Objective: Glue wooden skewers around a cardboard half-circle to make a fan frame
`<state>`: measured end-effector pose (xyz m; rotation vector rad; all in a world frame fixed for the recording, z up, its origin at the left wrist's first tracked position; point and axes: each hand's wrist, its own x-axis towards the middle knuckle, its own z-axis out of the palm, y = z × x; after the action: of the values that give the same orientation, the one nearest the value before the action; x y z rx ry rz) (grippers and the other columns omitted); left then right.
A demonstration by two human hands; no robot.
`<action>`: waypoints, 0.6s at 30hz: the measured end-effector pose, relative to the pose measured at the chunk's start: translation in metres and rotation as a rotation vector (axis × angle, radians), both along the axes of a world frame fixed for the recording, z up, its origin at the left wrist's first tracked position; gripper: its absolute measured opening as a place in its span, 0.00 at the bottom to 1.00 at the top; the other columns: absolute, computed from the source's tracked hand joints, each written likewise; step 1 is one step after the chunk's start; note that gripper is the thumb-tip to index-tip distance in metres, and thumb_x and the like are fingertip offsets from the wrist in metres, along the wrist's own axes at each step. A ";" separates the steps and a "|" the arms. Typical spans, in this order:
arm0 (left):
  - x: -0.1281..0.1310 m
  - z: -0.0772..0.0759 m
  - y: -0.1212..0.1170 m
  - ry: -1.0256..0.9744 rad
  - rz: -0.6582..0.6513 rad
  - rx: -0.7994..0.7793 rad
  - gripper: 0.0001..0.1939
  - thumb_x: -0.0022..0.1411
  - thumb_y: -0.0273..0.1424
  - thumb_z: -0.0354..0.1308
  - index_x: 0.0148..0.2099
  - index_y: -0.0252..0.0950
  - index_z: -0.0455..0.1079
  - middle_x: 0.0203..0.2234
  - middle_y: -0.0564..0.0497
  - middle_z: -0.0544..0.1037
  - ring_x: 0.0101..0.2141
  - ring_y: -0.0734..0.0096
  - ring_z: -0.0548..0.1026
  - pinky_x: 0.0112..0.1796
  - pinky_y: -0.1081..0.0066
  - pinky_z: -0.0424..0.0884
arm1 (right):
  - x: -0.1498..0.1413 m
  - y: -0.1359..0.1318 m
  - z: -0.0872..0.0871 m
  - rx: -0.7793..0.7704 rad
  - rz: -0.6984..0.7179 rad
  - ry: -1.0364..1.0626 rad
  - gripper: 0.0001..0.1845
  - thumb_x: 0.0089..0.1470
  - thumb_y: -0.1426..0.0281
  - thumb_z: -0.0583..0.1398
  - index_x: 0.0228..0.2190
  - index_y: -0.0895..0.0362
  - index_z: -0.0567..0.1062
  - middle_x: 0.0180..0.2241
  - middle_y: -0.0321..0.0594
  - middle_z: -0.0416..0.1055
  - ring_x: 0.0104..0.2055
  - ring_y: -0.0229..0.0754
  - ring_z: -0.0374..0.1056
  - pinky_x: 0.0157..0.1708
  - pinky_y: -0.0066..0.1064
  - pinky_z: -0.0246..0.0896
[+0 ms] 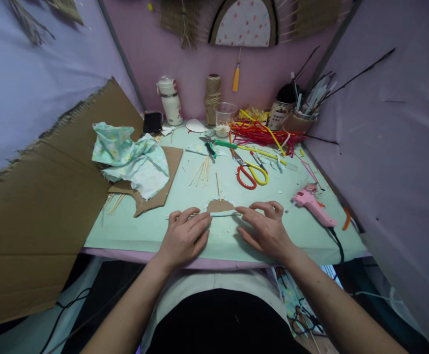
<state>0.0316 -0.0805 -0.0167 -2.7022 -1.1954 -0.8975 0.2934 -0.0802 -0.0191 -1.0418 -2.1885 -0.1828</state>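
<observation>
A small brown cardboard piece [219,205] edged with pale fabric lies near the front of the mint-green table [140,231]. A thin fabric-wrapped strip [224,214] runs along its lower edge. My left hand [185,237] rests flat on the table, its fingers pressing the strip's left end. My right hand [268,228] lies fingers down on the right end, thumb and fingers spread and touching the strip. Neither hand lifts anything.
Scissors [251,173] with red and yellow handles, green pliers [217,144], wooden sticks [203,172], a pink glue gun [312,204] with its cable, crumpled fabric [131,157] on cardboard [158,191], a twine spool [213,98], a bottle [170,101], and red and yellow strips [264,132].
</observation>
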 end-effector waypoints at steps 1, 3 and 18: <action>0.000 0.000 0.000 -0.011 -0.005 0.011 0.14 0.65 0.27 0.55 0.53 0.39 0.72 0.48 0.48 0.81 0.50 0.57 0.73 0.45 0.58 0.57 | 0.001 -0.001 0.000 0.017 -0.022 0.040 0.13 0.56 0.70 0.63 0.43 0.50 0.70 0.45 0.37 0.79 0.46 0.48 0.68 0.50 0.45 0.47; -0.001 0.000 0.000 -0.045 -0.009 0.042 0.15 0.65 0.26 0.56 0.53 0.39 0.71 0.48 0.48 0.81 0.49 0.58 0.74 0.45 0.58 0.57 | 0.002 -0.002 0.000 0.057 -0.066 0.106 0.17 0.55 0.72 0.63 0.46 0.49 0.69 0.44 0.37 0.79 0.44 0.47 0.69 0.50 0.45 0.48; 0.002 0.002 0.000 -0.058 0.042 0.039 0.14 0.66 0.26 0.54 0.53 0.38 0.69 0.38 0.50 0.83 0.48 0.58 0.76 0.43 0.59 0.55 | -0.001 0.001 -0.002 -0.006 -0.022 -0.034 0.11 0.60 0.69 0.60 0.45 0.55 0.72 0.35 0.37 0.81 0.48 0.47 0.71 0.52 0.45 0.45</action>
<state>0.0331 -0.0809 -0.0149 -2.6278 -1.2278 -0.9896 0.2927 -0.0794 -0.0208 -1.0741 -2.2103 -0.2052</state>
